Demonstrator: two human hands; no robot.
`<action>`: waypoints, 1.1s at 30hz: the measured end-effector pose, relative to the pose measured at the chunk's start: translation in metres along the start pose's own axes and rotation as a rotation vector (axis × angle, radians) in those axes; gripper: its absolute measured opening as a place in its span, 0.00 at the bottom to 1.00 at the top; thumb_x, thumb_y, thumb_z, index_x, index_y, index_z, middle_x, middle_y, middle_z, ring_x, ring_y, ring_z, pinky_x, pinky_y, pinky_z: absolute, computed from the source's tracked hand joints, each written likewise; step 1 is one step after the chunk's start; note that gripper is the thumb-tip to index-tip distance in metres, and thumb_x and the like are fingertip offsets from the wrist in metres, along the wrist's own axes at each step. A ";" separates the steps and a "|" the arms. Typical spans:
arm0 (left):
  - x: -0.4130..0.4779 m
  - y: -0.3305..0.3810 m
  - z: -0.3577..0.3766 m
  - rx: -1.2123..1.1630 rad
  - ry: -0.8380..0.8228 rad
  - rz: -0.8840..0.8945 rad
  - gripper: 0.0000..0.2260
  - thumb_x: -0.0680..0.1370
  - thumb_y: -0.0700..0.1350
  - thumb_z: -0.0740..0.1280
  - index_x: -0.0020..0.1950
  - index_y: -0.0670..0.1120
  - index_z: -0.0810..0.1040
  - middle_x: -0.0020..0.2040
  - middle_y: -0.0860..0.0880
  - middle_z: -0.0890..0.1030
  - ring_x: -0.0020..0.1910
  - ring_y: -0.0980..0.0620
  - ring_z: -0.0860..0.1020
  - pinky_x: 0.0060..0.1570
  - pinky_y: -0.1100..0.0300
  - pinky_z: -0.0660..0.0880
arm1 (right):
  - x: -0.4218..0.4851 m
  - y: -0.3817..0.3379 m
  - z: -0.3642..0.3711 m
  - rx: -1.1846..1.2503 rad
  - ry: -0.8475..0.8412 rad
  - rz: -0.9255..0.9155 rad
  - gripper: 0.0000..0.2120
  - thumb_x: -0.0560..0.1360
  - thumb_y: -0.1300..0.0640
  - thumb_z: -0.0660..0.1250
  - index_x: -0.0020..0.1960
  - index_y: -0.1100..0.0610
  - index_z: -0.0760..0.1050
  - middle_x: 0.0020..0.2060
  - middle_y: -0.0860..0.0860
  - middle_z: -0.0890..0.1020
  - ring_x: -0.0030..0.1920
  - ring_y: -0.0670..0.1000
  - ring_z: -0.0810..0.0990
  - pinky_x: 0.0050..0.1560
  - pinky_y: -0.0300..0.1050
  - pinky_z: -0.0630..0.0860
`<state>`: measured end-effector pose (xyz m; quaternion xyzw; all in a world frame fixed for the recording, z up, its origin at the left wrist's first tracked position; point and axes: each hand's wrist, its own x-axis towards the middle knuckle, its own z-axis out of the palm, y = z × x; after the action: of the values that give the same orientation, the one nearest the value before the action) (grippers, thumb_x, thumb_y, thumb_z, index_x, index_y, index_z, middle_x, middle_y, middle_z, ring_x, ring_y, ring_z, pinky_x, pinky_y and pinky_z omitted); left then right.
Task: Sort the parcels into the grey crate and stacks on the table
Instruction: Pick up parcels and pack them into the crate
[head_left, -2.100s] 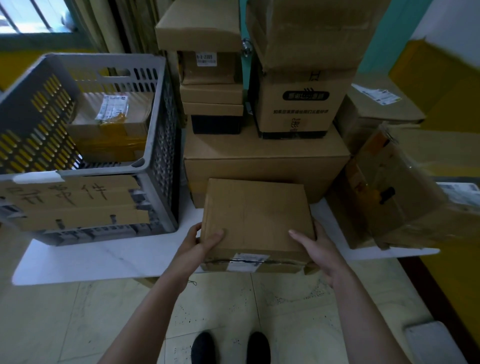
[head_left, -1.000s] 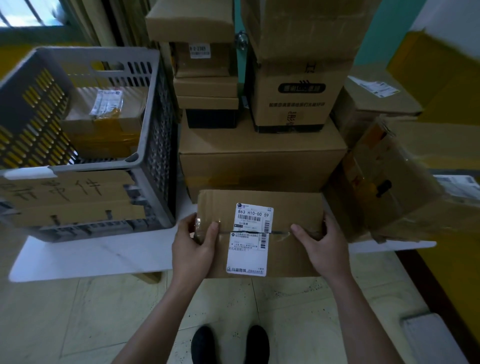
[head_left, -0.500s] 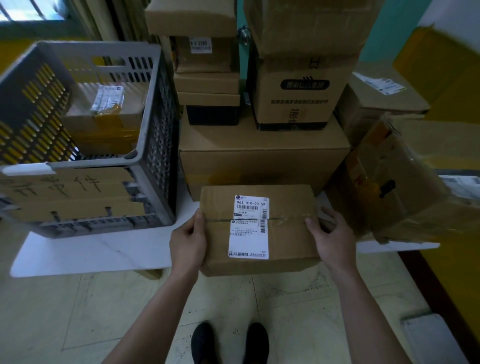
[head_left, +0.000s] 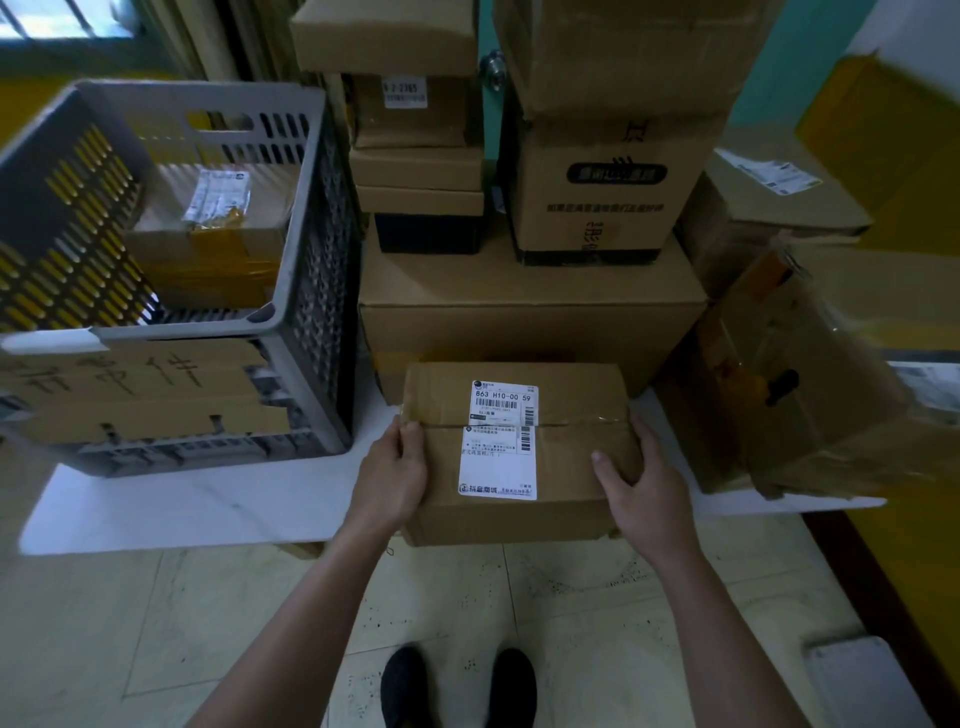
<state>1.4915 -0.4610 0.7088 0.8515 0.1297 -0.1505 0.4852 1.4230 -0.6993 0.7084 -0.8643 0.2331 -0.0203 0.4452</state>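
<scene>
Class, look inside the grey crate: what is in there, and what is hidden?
Inside the grey crate lies one cardboard parcel with a crumpled white label and yellow tape. The near wall and its card sign hide the crate floor before it.

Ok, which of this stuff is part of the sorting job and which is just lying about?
Job: labelled parcel, held by left hand and right hand; grey crate holding a taped box; stacked boxes; table.
Just there: doorknob; window; shoes.
</scene>
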 end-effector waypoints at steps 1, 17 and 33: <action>0.000 0.002 -0.001 0.013 -0.019 -0.014 0.23 0.86 0.56 0.49 0.76 0.49 0.68 0.71 0.45 0.75 0.68 0.44 0.73 0.66 0.51 0.68 | 0.001 0.000 0.000 -0.009 -0.004 -0.001 0.32 0.79 0.47 0.65 0.79 0.48 0.56 0.68 0.52 0.73 0.66 0.56 0.74 0.62 0.52 0.75; 0.018 0.012 -0.012 -0.281 -0.207 -0.306 0.24 0.82 0.66 0.49 0.62 0.52 0.74 0.56 0.45 0.82 0.54 0.46 0.81 0.60 0.48 0.76 | 0.011 -0.005 -0.002 -0.004 -0.035 0.028 0.26 0.80 0.48 0.65 0.76 0.49 0.63 0.65 0.51 0.76 0.65 0.56 0.75 0.55 0.43 0.70; -0.002 -0.001 -0.028 -0.175 -0.170 -0.044 0.24 0.73 0.61 0.73 0.64 0.54 0.70 0.54 0.56 0.80 0.51 0.54 0.80 0.48 0.56 0.78 | -0.013 -0.005 -0.018 0.367 0.016 0.000 0.23 0.68 0.42 0.74 0.60 0.38 0.71 0.55 0.42 0.77 0.52 0.40 0.79 0.46 0.42 0.76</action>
<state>1.4930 -0.4371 0.7225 0.7870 0.1193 -0.2206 0.5637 1.4084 -0.7051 0.7254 -0.7682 0.2293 -0.0695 0.5937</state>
